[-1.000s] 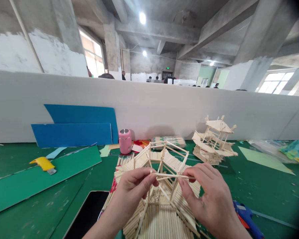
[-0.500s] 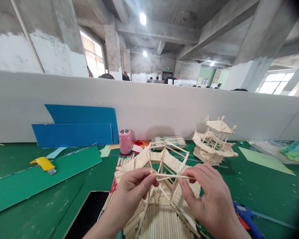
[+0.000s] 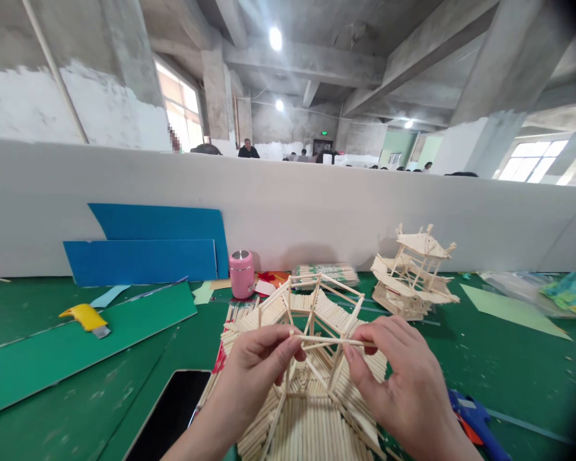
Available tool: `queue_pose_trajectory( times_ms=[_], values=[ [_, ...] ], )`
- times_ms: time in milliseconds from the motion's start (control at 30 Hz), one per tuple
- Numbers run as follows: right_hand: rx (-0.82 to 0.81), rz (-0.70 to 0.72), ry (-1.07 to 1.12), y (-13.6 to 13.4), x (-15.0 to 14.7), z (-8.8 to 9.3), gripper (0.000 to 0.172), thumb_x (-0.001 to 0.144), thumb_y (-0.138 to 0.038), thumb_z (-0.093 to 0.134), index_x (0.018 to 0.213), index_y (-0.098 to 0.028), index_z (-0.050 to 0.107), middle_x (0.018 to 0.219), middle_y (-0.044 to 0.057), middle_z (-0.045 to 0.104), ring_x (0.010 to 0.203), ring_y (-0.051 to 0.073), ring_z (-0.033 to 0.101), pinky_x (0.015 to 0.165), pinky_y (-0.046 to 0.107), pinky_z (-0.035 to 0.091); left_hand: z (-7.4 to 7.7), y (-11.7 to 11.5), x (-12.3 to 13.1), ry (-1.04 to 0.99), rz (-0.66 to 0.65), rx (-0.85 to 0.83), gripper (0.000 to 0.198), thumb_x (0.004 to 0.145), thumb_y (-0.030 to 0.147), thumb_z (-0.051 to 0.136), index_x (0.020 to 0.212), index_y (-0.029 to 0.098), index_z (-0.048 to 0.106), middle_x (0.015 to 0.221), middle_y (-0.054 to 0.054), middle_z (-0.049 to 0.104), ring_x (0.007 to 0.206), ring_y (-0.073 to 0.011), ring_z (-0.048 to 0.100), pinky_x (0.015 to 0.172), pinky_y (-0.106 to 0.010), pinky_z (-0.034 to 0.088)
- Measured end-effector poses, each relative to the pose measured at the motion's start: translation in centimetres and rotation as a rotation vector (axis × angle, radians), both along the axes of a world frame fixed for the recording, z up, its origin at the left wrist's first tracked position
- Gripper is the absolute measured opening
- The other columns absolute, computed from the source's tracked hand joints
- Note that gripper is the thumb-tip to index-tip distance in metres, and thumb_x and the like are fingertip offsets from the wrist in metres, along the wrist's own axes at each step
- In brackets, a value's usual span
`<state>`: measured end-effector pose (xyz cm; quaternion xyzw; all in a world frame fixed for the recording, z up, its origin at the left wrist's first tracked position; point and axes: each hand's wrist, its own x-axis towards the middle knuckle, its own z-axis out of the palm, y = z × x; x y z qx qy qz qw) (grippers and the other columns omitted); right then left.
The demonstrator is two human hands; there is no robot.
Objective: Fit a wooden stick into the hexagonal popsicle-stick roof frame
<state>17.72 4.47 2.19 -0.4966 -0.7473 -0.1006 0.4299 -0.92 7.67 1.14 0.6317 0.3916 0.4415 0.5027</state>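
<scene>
A large model built of thin wooden sticks [image 3: 312,419] stands in front of me, with slatted sloping sides and an upright stick frame on top. Across the near side of that frame lies one wooden stick [image 3: 321,339], pinched at both ends. My left hand [image 3: 254,368] closes thumb and fingers on its left end, by a corner post. On the right, my right hand [image 3: 403,378] pinches the other end, which pokes out past the fingers. The fingers partly cover the joints there.
A smartphone [image 3: 170,416] lies left of the model, beyond it a yellow utility knife [image 3: 85,318] on a green board [image 3: 139,330]. A blue glue gun [image 3: 475,416] rests at right. Behind stand a pink flask [image 3: 241,275], bagged sticks [image 3: 324,275] and a smaller stick pagoda [image 3: 415,272].
Both hands and the stick stay almost exactly in place. The view has shifted very slightly; a person far behind the white partition has moved a little to the right.
</scene>
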Motion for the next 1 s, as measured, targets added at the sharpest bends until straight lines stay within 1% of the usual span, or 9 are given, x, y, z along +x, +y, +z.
queue_pose_trajectory(
  times_ms=[333,567,833,900,1000],
  values=[
    [0.010,0.015,0.006,0.2,0.0,-0.1,0.005,0.071,-0.021,0.057,0.068,-0.018,0.054,0.059,0.000,0.052,0.058,0.015,0.043,0.056,0.030,0.032,0.0,0.0,0.0,-0.009,0.007,0.000,0.020,0.079,0.030,0.054,0.068,0.015,0.064,0.059,0.000,0.058,0.044,-0.0054,0.038,0.041,-0.017,0.031],
    [0.019,0.032,0.009,0.2,0.3,-0.3,0.006,0.071,-0.019,0.058,0.068,-0.019,0.052,0.059,-0.001,0.050,0.058,0.015,0.044,0.056,0.030,0.033,0.0,-0.1,0.0,-0.027,0.012,-0.049,0.013,0.073,0.029,0.060,0.074,0.017,0.066,0.060,0.001,0.058,0.050,-0.0076,0.041,0.043,-0.017,0.032],
    [0.008,0.027,0.024,-0.1,0.8,-0.4,0.006,0.072,-0.021,0.057,0.069,-0.019,0.052,0.060,0.000,0.050,0.058,0.015,0.044,0.055,0.030,0.034,0.1,-0.4,0.6,-0.031,0.023,-0.055,0.010,0.073,0.026,0.061,0.075,0.018,0.066,0.060,0.002,0.057,0.048,-0.0066,0.039,0.040,-0.016,0.030],
    [0.006,0.024,0.026,-0.5,1.2,-0.4,0.006,0.072,-0.021,0.056,0.069,-0.019,0.052,0.061,0.001,0.052,0.059,0.015,0.044,0.055,0.030,0.034,0.1,-0.4,0.7,-0.008,0.034,-0.039,0.011,0.074,0.026,0.061,0.081,0.019,0.065,0.062,0.002,0.057,0.048,-0.0068,0.039,0.040,-0.016,0.030],
    [0.015,0.033,0.029,-1.4,1.9,-0.5,0.005,0.072,-0.020,0.057,0.071,-0.019,0.052,0.062,0.001,0.052,0.059,0.015,0.044,0.055,0.029,0.035,0.6,-1.3,0.3,0.069,0.080,0.055,0.027,0.075,0.026,0.059,0.102,0.021,0.057,0.082,-0.002,0.060,0.051,-0.0073,0.042,0.043,-0.019,0.036]
  ],
)
